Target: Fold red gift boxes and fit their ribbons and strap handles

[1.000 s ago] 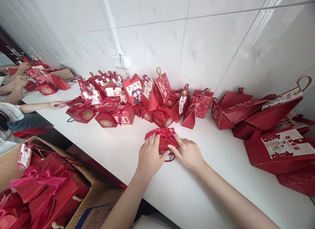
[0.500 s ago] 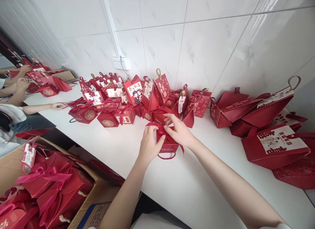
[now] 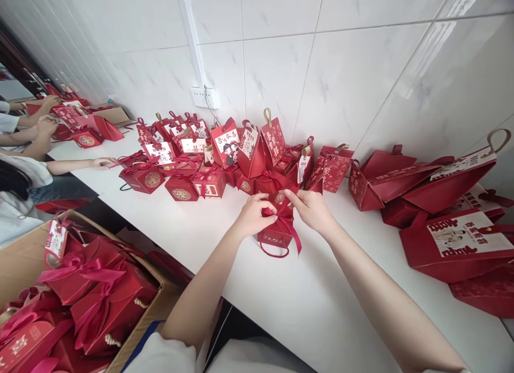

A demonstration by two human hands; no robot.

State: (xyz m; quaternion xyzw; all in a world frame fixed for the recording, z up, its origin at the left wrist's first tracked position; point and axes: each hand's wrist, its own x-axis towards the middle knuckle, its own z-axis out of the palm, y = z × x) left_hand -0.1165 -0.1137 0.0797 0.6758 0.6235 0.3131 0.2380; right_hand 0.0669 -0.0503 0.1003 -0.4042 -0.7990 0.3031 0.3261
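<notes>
At a white table (image 3: 341, 303), a person's two bare hands meet over a small red box (image 3: 275, 237) standing in front of a row of red gift boxes (image 3: 181, 188). The right hand (image 3: 311, 206) pinches the red ribbon (image 3: 286, 219) on its top between thumb and forefinger; the left hand (image 3: 254, 217) curls at the other side of the bow, but its fingertips are partly hidden, so whether it grips cannot be told. The hands and ribbon cover most of the box's lid; a cord handle (image 3: 274, 254) loops toward the person. Pale characters on the box's near side are too small to read. Behind, an upright card (image 3: 225, 145) shows a cartoon couple under large Chinese characters; smaller tags nearby are illegible. At right, a white label (image 3: 468, 234) bears a photo and red lettering, its box cut off by the frame. At lower left, a cardboard carton (image 3: 158, 287) of ribboned boxes is also cropped. Farther left, a co-worker's hand (image 3: 103, 162) touches something thin and red, hard to make out.
</notes>
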